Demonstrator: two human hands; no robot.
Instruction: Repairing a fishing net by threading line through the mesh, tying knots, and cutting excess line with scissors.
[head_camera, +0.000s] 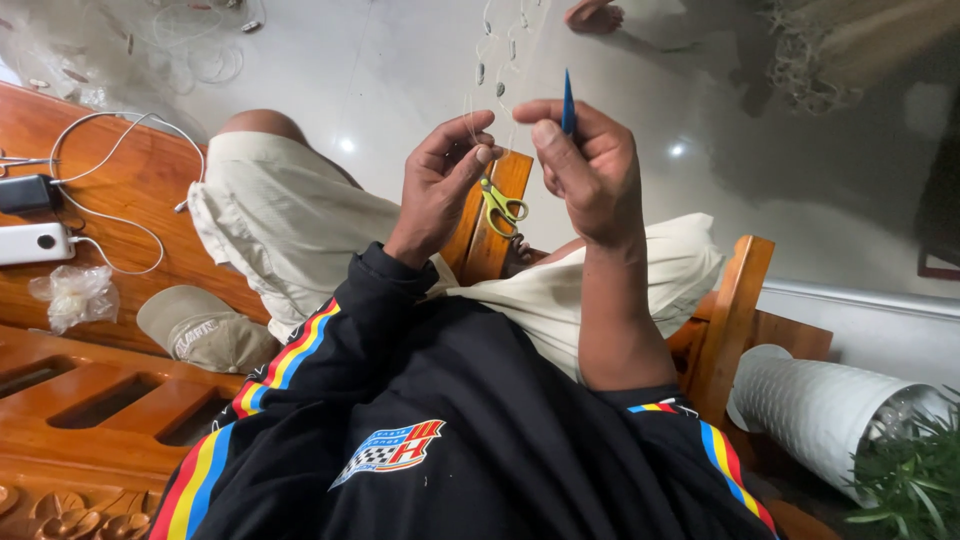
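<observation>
My left hand (440, 180) is raised over my lap, its thumb and fingers pinched on a thin pale line (470, 120) that runs up toward several small sinkers (497, 75). Small yellow-handled scissors (502, 205) hang from the same hand's lower fingers. My right hand (590, 170) is closed around a slim blue pointed tool (568, 100) that sticks up between thumb and forefinger. The two hands are nearly touching. I sit on a wooden chair (735, 300) in pale shorts and a black jacket with striped sleeves.
A wooden bench (130, 190) on the left carries a beige cap (200, 328), a clear plastic bag (72, 295), a white power strip (35, 243) and white cables. Coils of line lie on the tiled floor (200, 50). A white ribbed pot with a plant (830, 405) stands right. Another person's foot (593, 15) shows at top.
</observation>
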